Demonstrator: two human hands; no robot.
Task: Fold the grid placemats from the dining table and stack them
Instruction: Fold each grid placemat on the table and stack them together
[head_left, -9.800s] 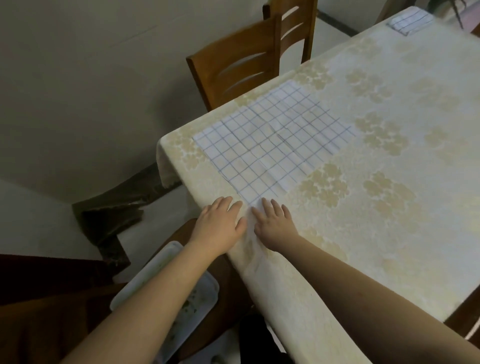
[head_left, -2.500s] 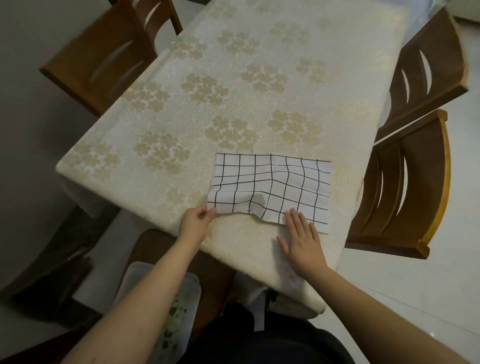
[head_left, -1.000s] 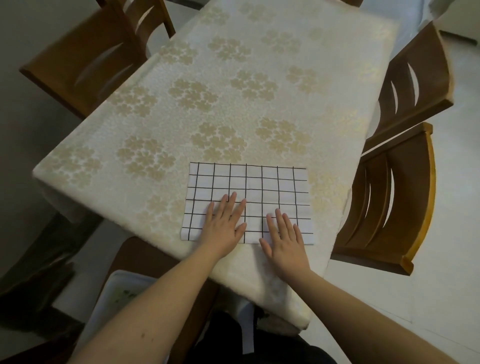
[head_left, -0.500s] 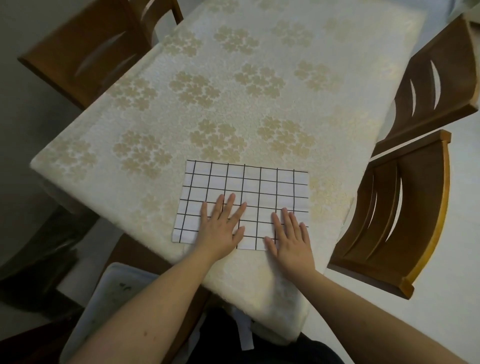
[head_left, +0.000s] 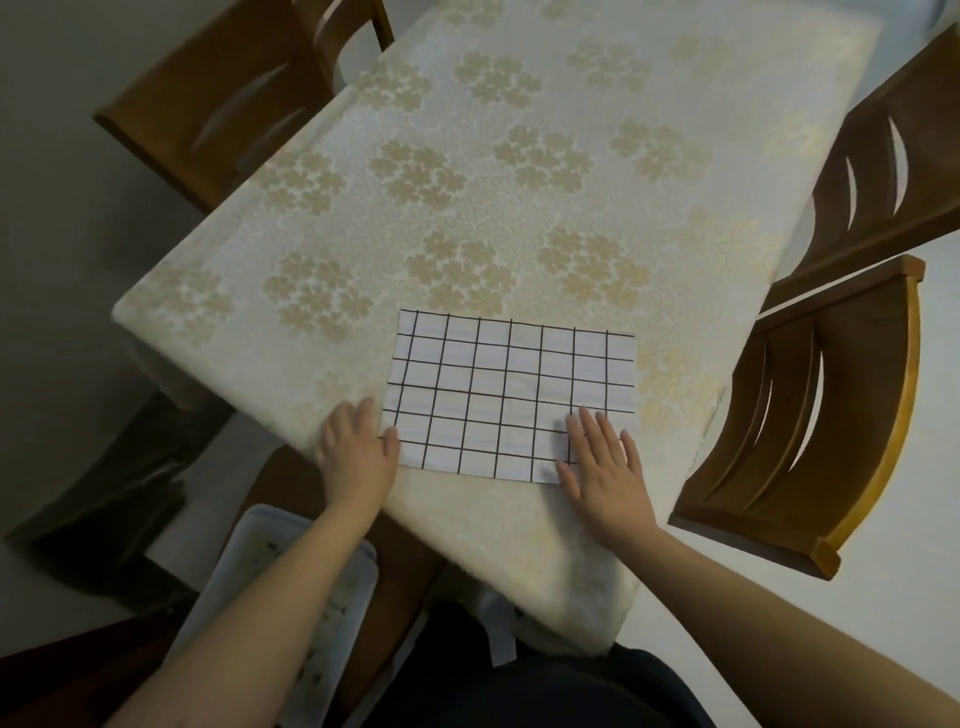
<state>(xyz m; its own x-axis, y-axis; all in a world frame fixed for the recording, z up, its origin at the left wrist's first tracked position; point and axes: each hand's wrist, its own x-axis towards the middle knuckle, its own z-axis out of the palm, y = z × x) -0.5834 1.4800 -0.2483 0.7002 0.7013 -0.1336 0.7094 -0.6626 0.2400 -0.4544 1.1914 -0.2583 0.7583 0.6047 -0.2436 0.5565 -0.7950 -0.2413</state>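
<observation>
A white rectangular placemat printed with a black grid (head_left: 511, 397) is laid flat on the dining table covered by a cream cloth with gold flower clusters (head_left: 467, 197), close to the table's near edge and toward its near right corner. The left hand (head_left: 358, 452) is placed at the mat's near left corner, fingers loosely curled and thumb touching the mat's edge; whether the corner is actually pinched cannot be told. The right hand (head_left: 602, 465) is spread flat, fingers apart, pressed on the mat's near right corner with nothing gripped.

The mat is judged to be thin, light and pliable, probably a coated sheet that takes a crease and springs a little; it is likely to slide on the cloth if pushed. It is best taken by two corners of one short edge, lifted and carried across to the opposite edge, then pressed along the fold. Wooden slat-backed chairs (head_left: 810, 415) are drawn up along the table's right and far left sides. No stack is seen on the table.
</observation>
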